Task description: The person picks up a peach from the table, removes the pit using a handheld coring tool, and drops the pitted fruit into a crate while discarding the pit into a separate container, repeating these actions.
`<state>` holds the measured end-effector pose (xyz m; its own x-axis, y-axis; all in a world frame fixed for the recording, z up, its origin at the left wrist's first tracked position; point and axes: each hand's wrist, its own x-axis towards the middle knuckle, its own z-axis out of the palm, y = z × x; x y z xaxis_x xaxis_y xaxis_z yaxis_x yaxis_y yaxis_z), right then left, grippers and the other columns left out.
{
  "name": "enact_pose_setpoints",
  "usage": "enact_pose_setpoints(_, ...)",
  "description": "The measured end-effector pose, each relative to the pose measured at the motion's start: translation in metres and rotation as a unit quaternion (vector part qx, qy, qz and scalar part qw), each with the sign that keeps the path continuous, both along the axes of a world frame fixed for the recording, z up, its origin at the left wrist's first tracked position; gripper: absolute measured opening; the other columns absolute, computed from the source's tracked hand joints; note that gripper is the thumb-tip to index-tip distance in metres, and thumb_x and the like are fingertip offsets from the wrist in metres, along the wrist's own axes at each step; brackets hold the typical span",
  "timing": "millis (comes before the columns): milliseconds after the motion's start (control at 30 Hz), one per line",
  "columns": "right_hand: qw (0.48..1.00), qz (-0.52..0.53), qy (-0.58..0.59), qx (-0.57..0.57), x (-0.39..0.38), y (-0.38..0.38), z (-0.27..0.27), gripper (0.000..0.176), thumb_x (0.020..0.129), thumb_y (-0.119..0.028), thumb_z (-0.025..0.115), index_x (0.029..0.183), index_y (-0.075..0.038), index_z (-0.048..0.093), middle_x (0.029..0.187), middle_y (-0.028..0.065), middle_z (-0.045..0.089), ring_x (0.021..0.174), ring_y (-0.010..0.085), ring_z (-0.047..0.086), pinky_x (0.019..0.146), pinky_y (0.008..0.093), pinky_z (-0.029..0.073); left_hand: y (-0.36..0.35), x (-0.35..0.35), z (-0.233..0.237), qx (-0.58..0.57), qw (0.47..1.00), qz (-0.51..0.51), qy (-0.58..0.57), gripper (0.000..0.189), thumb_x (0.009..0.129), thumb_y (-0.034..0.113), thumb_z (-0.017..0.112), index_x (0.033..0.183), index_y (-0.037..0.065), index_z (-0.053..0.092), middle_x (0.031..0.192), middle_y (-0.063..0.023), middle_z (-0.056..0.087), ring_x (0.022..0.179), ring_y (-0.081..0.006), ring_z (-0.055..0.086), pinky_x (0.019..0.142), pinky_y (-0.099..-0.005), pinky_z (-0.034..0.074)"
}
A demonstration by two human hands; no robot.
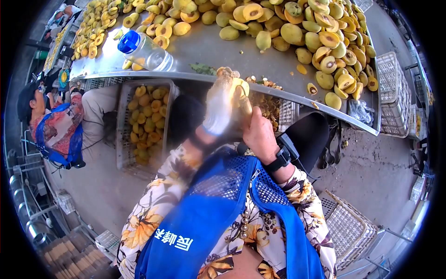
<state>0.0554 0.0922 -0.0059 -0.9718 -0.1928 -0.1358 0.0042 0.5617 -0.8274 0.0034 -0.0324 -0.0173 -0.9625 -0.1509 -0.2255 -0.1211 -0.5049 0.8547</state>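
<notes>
My left hand (220,100) wears a whitish glove, stained brown at the fingertips, and is closed on a piece of yellow fruit (241,86), apparently a peach half. My bare right hand (261,137) is wrapped round a short tool with a light brown handle (246,110). The tool's upper end meets the fruit; its exact kind is hard to make out. Both hands are together just in front of the metal table's edge (186,76). On the tabletop beyond lies a large heap of halved yellow peaches (327,39), many with brown pits showing.
A clear bottle with a blue cap (155,58) lies on the table's left. Below stand a crate of yellow fruit (121,135) and a container of pits and scraps (268,106). White crates (392,88) are stacked at right. Another person (58,123) sits at left.
</notes>
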Motion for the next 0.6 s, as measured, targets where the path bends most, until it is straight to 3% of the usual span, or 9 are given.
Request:
enact_pose_setpoints(100, 0.999, 0.052, -0.015, 0.007, -0.001, 0.006, 0.007, 0.023, 0.079, -0.010, 0.054, 0.093, 0.006, 0.045, 0.070, 0.0292, 0.057, 0.072, 0.0458, 0.056, 0.065, 0.0497, 0.044, -0.012, 0.003, 0.018, 0.025, 0.994, -0.110, -0.004, 0.035, 0.095, 0.031, 0.045, 0.108, 0.001, 0.056, 0.095, -0.0040, 0.058, 0.083, -0.0101, 0.055, 0.072, -0.0231, 0.046)
enact_pose_setpoints(133, 0.998, 0.068, -0.016, 0.000, -0.001, 0.009, 0.008, 0.023, 0.079, -0.011, 0.054, 0.093, 0.006, 0.046, 0.071, 0.0293, 0.057, 0.073, 0.0454, 0.057, 0.065, 0.0490, 0.045, -0.028, -0.003, 0.008, 0.046, 0.972, -0.229, 0.014, 0.033, 0.095, 0.026, 0.045, 0.112, -0.001, 0.054, 0.097, -0.0038, 0.058, 0.085, -0.0099, 0.055, 0.074, -0.0236, 0.046)
enact_pose_setpoints(233, 0.992, 0.115, -0.048, 0.018, -0.002, 0.015, 0.012, 0.023, 0.079, -0.012, 0.055, 0.092, 0.006, 0.049, 0.072, 0.0271, 0.058, 0.071, 0.0404, 0.060, 0.065, 0.0446, 0.046, -0.042, -0.012, 0.008, -0.238, 0.891, -0.350, 0.165, 0.042, 0.095, 0.034, 0.043, 0.116, -0.002, 0.052, 0.101, -0.0049, 0.059, 0.090, -0.0106, 0.056, 0.079, -0.0241, 0.046)
enact_pose_setpoints(267, 0.993, 0.101, -0.056, 0.001, -0.002, 0.013, 0.012, 0.022, 0.080, -0.012, 0.055, 0.092, 0.006, 0.050, 0.072, 0.0250, 0.059, 0.068, 0.0368, 0.060, 0.064, 0.0425, 0.047, -0.045, -0.016, 0.005, -0.068, 0.921, -0.384, 0.002, 0.046, 0.096, 0.036, 0.039, 0.120, -0.002, 0.050, 0.109, -0.0091, 0.058, 0.098, -0.0135, 0.055, 0.084, -0.0263, 0.045)
enact_pose_setpoints(367, 0.992, -0.001, -0.064, -0.106, 0.004, 0.006, 0.001, 0.020, 0.081, -0.012, 0.056, 0.091, 0.004, 0.052, 0.069, 0.0170, 0.060, 0.061, 0.0238, 0.058, 0.059, 0.0353, 0.047, -0.029, -0.002, 0.064, -0.191, 0.936, -0.295, -0.025, 0.043, 0.097, 0.032, 0.038, 0.122, -0.002, 0.049, 0.115, -0.0135, 0.056, 0.103, -0.0166, 0.054, 0.088, -0.0281, 0.043)
enact_pose_setpoints(467, 0.987, -0.032, -0.064, -0.146, 0.010, -0.006, -0.009, 0.015, 0.082, -0.010, 0.053, 0.091, 0.003, 0.051, 0.066, 0.0063, 0.056, 0.054, 0.0133, 0.051, 0.052, 0.0272, 0.044, -0.011, 0.012, 0.026, -0.280, 0.952, -0.107, 0.053, 0.038, 0.095, 0.023, 0.047, 0.123, -0.001, 0.048, 0.121, -0.0138, 0.054, 0.113, -0.0212, 0.050, 0.095, -0.0309, 0.040)
enact_pose_setpoints(500, 0.986, -0.033, -0.056, -0.155, 0.012, -0.010, -0.009, 0.015, 0.082, -0.009, 0.053, 0.091, 0.002, 0.051, 0.065, 0.0051, 0.055, 0.052, 0.0126, 0.051, 0.049, 0.0262, 0.044, -0.007, 0.014, 0.019, -0.177, 0.982, -0.062, 0.008, 0.037, 0.094, 0.021, 0.050, 0.123, -0.001, 0.048, 0.122, -0.0126, 0.053, 0.114, -0.0216, 0.050, 0.095, -0.0301, 0.040)
enact_pose_setpoints(567, 0.960, -0.013, -0.183, -0.213, 0.013, -0.013, -0.007, 0.013, 0.082, -0.007, 0.051, 0.092, -0.001, 0.047, 0.061, 0.0020, 0.051, 0.042, 0.0096, 0.048, 0.039, 0.0241, 0.040, -0.019, 0.013, 0.000, -0.180, 0.969, -0.066, 0.153, 0.036, 0.092, 0.023, 0.053, 0.122, 0.003, 0.051, 0.116, -0.0074, 0.056, 0.103, -0.0177, 0.055, 0.086, -0.0277, 0.045)
enact_pose_setpoints(600, 0.954, -0.010, -0.191, -0.230, 0.014, -0.014, -0.014, 0.012, 0.082, -0.007, 0.050, 0.092, -0.001, 0.047, 0.060, 0.0012, 0.049, 0.041, 0.0089, 0.046, 0.038, 0.0233, 0.039, -0.020, 0.009, -0.006, -0.015, 0.995, -0.087, 0.042, 0.036, 0.091, 0.025, 0.054, 0.121, 0.004, 0.051, 0.114, -0.0063, 0.057, 0.100, -0.0163, 0.055, 0.083, -0.0272, 0.046)
